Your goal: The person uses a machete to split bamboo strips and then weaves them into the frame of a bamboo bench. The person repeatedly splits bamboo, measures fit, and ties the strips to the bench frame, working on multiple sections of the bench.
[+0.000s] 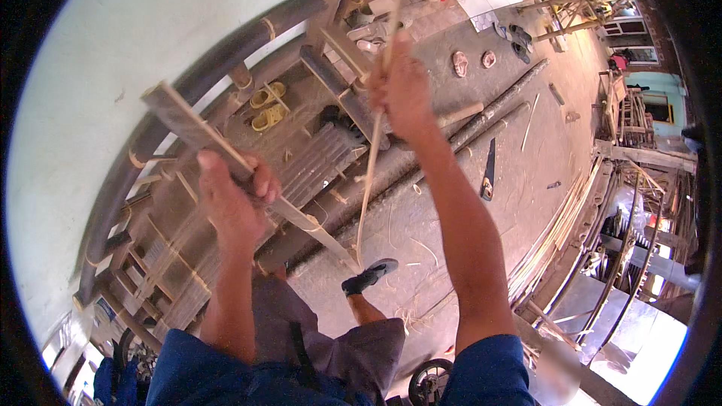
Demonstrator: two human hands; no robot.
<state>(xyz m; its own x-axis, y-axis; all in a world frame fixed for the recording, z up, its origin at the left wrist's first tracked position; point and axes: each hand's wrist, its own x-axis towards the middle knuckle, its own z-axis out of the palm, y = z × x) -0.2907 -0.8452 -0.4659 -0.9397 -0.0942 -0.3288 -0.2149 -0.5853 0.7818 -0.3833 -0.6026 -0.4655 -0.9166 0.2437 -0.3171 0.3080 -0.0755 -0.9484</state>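
My left hand [235, 199] is closed round a split length of dark-skinned bamboo [180, 122], held at a slant with its pale edge showing. Its lower end reaches down toward my sandalled foot [370, 277]. Farther up and to the right, my right hand [404, 94] grips a thin pale bamboo strip [370, 180]. That strip stands nearly upright, sticking out above my fist. Its bottom comes close to the lower tip of the split bamboo; whether the two are still joined there I cannot tell.
A bamboo bench [214, 68] stands along the white wall at left, with yellow clogs [268, 107] beyond its slats. Long bamboo poles [492, 116] and a handsaw [489, 173] lie on the concrete floor. Thin strips [560, 229] are bundled at right; pink sandals [460, 64] sit farther off.
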